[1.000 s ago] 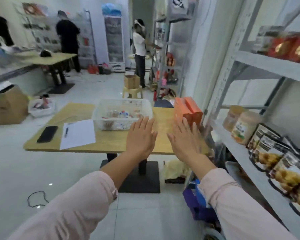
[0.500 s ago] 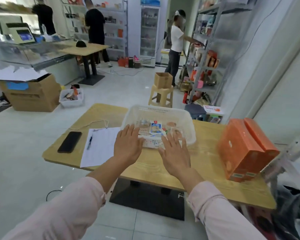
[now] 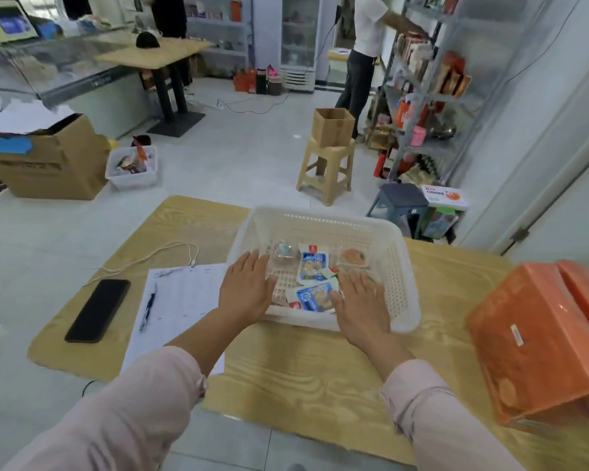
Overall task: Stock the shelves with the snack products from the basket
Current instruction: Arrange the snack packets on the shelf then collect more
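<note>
Head view: a white plastic basket (image 3: 397,287) stands at the centre of the frame on a wooden surface (image 3: 320,385). On its floor lie the snack products: a blue-and-white packet (image 3: 313,265), a second blue-and-white packet (image 3: 315,297) nearer the bottom of the frame, a clear cup (image 3: 284,254) to their left and an orange-topped packet (image 3: 352,258) to their right.

Both hands reach over the basket's near rim, palms down, fingers straight and slightly spread, gripping nothing. The left hand (image 3: 245,290) lies over the basket's near left corner, its fingertips just beside the clear cup. The right hand (image 3: 357,307) lies over the near right part, its fingers next to the second packet; I cannot tell whether either hand touches a packet.

Left of the basket lie a sheet of paper (image 3: 181,294) with a pen (image 3: 147,311) on it, a dark phone (image 3: 97,311) and a white cable (image 3: 157,256). At the right edge stands a pair of orange boxes (image 3: 541,341).

In the upper right, metal shelves (image 3: 422,79) hold goods, and a person in a white top (image 3: 368,45) reaches to them. A cardboard box (image 3: 332,127) sits on a beige stool (image 3: 327,171) on the floor beyond.
</note>
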